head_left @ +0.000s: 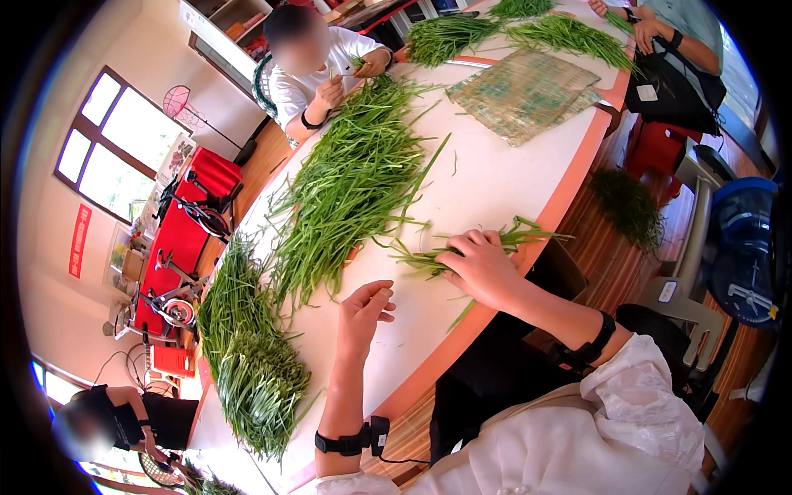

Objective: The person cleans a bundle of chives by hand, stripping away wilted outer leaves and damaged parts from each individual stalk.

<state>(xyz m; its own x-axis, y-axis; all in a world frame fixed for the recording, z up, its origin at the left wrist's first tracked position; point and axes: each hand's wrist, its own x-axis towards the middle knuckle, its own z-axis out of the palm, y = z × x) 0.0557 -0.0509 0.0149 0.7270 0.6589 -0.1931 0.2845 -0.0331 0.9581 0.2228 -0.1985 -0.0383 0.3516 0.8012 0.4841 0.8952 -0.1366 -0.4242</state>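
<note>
My right hand (485,266) rests low over a small bunch of green chives (524,235) near the table's edge, its fingers closed round the stalks. The bunch lies crosswise, with ends showing on both sides of the hand. My left hand (365,312) hovers above the table just left of that bunch, fingers curled in toward the thumb. Whatever it may pinch is too small to make out. Beyond both hands spreads a long heap of loose chives (355,177). A denser pile (260,384) lies to the left of my left forearm.
A crumpled green-and-tan woven sheet (528,92) lies on the white table (429,330) with its orange rim. Across from me a person (309,70) handles stalks; others work at far right and lower left. A blue water jug (742,247) stands at right.
</note>
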